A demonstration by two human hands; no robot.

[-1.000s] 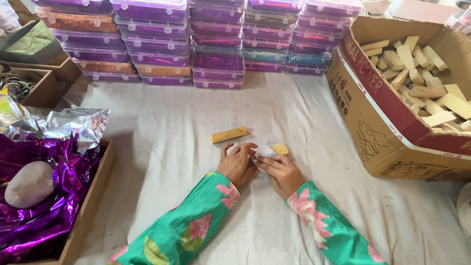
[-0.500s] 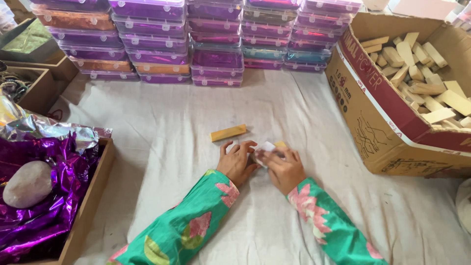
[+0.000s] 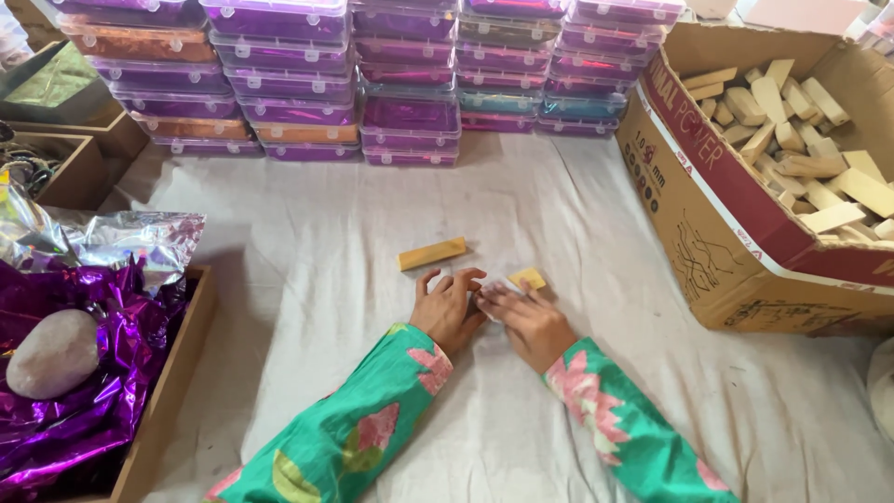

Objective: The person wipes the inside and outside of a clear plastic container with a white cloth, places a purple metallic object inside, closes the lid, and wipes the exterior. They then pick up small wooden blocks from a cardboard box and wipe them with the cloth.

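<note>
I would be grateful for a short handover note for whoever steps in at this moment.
Left hand and right hand rest together on the white cloth, fingertips meeting; whether anything is pinched between them cannot be told.
A long wooden block lies just above the left hand; a small wooden block sits at the right fingertips.
The cardboard box on the right holds many more blocks.
Done: two blocks out. Left: box still full.

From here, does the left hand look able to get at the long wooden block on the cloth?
Probably yes: the long wooden block lies just beyond the left hand, with only bare cloth between them.
</note>
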